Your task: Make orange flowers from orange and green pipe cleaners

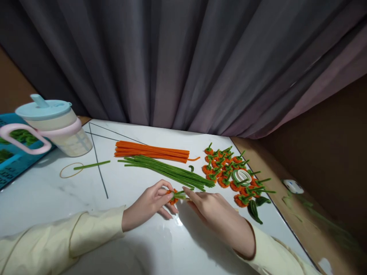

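My left hand [155, 200] pinches a small orange pipe-cleaner pumpkin [172, 197] between thumb and fingers. Its green pipe-cleaner stem [180, 195] points right, toward my right hand [215, 210]. The right fingers are bent together at the stem's end, and a thin tan edge shows beneath them; what they grip is mostly hidden. Just beyond both hands lies a bundle of green pipe cleaners [169, 170], with a bundle of orange pipe cleaners [151, 151] behind it. Several finished orange pumpkins [223, 181] with green stems cluster to the right.
White tape rolls [243, 176] rest on the pumpkins, near dark green leaves [254, 212]. At left stand a lidded cup [67, 133] and a blue basket [17, 172]. A rubber band [60, 173] and a single green pipe cleaner [94, 165] lie nearby. A curtain [160, 65] hangs behind.
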Tool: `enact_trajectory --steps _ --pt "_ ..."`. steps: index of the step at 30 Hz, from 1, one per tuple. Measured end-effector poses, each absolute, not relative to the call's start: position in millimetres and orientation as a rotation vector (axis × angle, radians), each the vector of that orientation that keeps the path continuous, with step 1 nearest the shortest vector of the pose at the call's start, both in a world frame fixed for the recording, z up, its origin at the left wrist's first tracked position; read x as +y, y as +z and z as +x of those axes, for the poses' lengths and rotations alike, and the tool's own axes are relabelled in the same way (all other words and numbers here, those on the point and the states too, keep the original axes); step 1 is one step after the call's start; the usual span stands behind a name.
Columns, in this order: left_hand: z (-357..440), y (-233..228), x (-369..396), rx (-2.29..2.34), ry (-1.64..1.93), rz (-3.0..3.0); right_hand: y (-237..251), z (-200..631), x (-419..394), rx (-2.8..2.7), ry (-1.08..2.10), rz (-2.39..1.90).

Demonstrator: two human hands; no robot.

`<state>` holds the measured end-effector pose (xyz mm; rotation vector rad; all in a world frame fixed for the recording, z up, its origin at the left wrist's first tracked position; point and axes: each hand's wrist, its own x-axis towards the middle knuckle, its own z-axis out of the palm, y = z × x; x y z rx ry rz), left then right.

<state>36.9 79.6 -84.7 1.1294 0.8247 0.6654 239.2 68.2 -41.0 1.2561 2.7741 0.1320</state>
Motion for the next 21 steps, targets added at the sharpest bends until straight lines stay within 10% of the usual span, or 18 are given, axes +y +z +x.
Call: enact_trajectory --steps 21 --pt "36.0 -87.7 76.4 0.948 0.779 1.321 -47.3 229.7 66.2 2.986 0.614 0.750"
